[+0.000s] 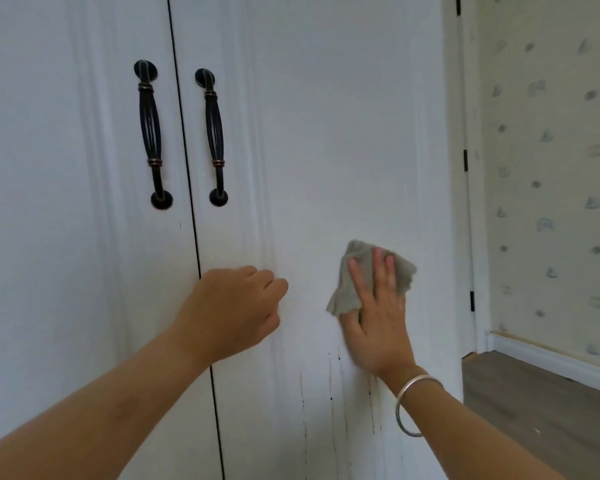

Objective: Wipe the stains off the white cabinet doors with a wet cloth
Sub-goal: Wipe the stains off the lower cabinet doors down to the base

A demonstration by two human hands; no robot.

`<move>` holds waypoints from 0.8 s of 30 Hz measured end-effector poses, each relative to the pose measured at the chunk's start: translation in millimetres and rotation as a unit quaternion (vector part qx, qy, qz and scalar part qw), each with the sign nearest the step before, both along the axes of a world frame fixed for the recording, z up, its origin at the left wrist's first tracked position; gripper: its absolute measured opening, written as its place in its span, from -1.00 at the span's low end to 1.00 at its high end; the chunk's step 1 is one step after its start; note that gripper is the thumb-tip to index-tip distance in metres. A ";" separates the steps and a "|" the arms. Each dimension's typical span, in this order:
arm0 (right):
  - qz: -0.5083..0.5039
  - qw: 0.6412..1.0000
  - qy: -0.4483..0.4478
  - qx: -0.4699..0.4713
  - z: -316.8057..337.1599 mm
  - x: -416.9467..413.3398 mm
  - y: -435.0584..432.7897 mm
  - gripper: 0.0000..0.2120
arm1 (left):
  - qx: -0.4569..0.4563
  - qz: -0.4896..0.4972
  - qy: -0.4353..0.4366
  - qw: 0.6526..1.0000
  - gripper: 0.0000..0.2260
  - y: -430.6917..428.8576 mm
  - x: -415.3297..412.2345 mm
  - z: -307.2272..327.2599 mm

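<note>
White cabinet doors point(326, 133) fill nearly all of my one head view, with patterned wallpaper point(551, 168) and a strip of wood floor point(534, 410) past the cabinet's right edge. Two dark handles point(150, 133) sit either side of the gap between the doors, and I use them as my landmark.

Below and to the right of the handles, my right hand point(378, 320) lies flat on the right-hand door, pressing the grey cloth point(354, 282) against the panel; its fingers point(378, 268) are spread over the cloth and pin it to the door rather than pinching it. My left hand point(236, 306) sits just below the handles, its fingers curled loosely, holding nothing; whether the knuckles touch the door I cannot tell.

Dark streaks point(333, 393) run down the door directly beneath the cloth hand, further below the handles still. The panel from handle height down to the cloth looks clean, so I judge the upper part done or never soiled. The streaked lower section is not yet wiped, and the left-hand door shows only a tiny mark below its handle. Much of the job remains, low down.
</note>
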State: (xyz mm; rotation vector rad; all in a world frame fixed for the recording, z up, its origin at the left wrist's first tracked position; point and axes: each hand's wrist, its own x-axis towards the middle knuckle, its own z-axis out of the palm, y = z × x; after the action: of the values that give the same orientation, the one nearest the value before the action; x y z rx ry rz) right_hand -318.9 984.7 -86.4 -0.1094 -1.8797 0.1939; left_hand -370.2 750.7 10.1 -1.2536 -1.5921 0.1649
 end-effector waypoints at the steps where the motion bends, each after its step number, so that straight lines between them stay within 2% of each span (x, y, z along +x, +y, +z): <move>1: -0.002 0.996 0.021 -0.092 -0.1 -0.8 0.9 -0.39 | -0.011 0.002 -0.002 1.000 -0.82 -0.2 -0.4 0.2; 3: -0.019 0.969 0.068 -0.236 3.0 -7.4 -8.8 -0.41 | -0.040 0.003 -0.001 0.999 -0.83 -4.3 0.5 1.0; 5: -0.039 0.937 0.098 -0.334 11.4 -12.9 -28.5 -0.40 | -0.067 0.002 -0.009 0.998 -0.80 -13.2 1.1 -0.1; 7: -0.032 0.930 0.094 -0.354 17.0 -16.1 -46.9 -0.37 | -0.083 0.008 -0.015 0.996 -0.78 -22.3 0.0 -5.8; 9: -0.001 0.954 0.072 -0.290 18.4 -17.0 -61.6 -0.38 | -0.078 0.010 -0.011 0.997 -0.80 -25.6 -3.2 -13.0; 12: 0.078 0.986 0.037 -0.143 33.7 -14.6 -74.8 -0.43 | -0.052 -0.013 0.018 0.998 -0.85 -21.5 -9.8 -20.2; 15: 0.165 0.986 -0.001 -0.006 62.3 -12.7 -97.1 -0.45 | -0.047 -0.024 0.035 0.998 -0.81 -20.9 -10.6 -23.0; 17: 0.215 0.973 -0.035 0.075 78.3 -11.7 -115.3 -0.43 | -0.054 -0.037 0.007 0.998 -0.90 -26.4 -9.5 -22.5; 19: 0.205 0.953 -0.063 0.215 91.5 -13.5 -128.5 -0.44 | -0.063 -0.041 -0.030 0.997 -0.91 -38.6 -9.9 -23.1; 21: 0.143 0.933 -0.076 0.322 104.2 -18.1 -138.1 -0.46 | -0.083 -0.032 -0.041 0.995 -0.92 -53.8 -11.0 -26.3; 24: 0.087 0.948 -0.053 0.303 109.8 -25.0 -152.0 -0.44 | -0.091 -0.029 -0.057 0.994 -0.91 -61.4 -14.9 -32.6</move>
State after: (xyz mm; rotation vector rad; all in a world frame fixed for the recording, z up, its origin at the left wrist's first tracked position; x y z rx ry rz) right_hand -344.0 832.7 23.4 0.4763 -1.9771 -0.2796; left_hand -385.1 689.3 -22.5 -1.4714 -1.6648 0.2076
